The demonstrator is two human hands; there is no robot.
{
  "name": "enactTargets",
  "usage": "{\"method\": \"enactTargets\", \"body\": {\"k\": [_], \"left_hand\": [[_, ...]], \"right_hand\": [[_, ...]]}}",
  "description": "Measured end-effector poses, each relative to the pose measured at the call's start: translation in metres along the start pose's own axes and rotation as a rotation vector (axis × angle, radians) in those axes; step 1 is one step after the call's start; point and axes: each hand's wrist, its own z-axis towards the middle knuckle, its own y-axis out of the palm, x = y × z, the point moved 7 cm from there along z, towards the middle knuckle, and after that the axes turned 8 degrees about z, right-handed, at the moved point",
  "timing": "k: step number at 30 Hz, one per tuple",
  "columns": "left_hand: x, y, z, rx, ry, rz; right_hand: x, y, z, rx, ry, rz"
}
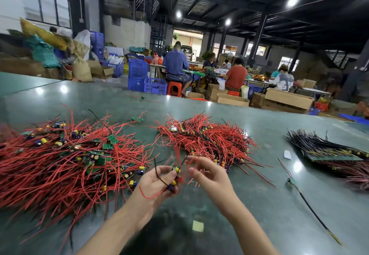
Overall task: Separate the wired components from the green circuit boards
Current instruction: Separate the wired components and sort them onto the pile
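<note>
— What are we working on, and where?

— We sit at a glossy grey-green table (pixel 249 204) in a dim workshop; other workers (pixel 176 64) sit at benches among blue crates (pixel 137 69) and cardboard boxes (pixel 287 99).

— And the piece?

— Our left hand (pixel 154 182) curls round a small wired component (pixel 173 182) just above the table's near edge, between the two red-wired piles (pixel 60 160). Its black and red wires run mostly upward, away from us.

— The right hand (pixel 207 172)?

— Fingers loosely bent beside the wires; motion blur means we cannot tell whether it pinches them.
</note>
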Motion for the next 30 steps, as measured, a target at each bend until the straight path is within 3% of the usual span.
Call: {"method": "enactTargets", "body": {"k": [5,14,23,30], "left_hand": [[-0.004,0.002,-0.007,-0.14,-0.02,0.003],[0.0,0.012,-0.014,-0.284,-0.148,-0.138],[0.006,0.008,-0.016,-0.211,0.025,-0.102],[0.007,0.003,-0.013,-0.145,0.03,-0.106]], "right_hand": [[0.003,0.017,-0.004,-0.123,0.108,0.064],[0.002,0.007,-0.003,0.071,0.084,0.196],[0.003,0.002,-0.001,0.076,0.071,0.25],[-0.001,0.002,0.0,0.075,0.023,0.297]]}}
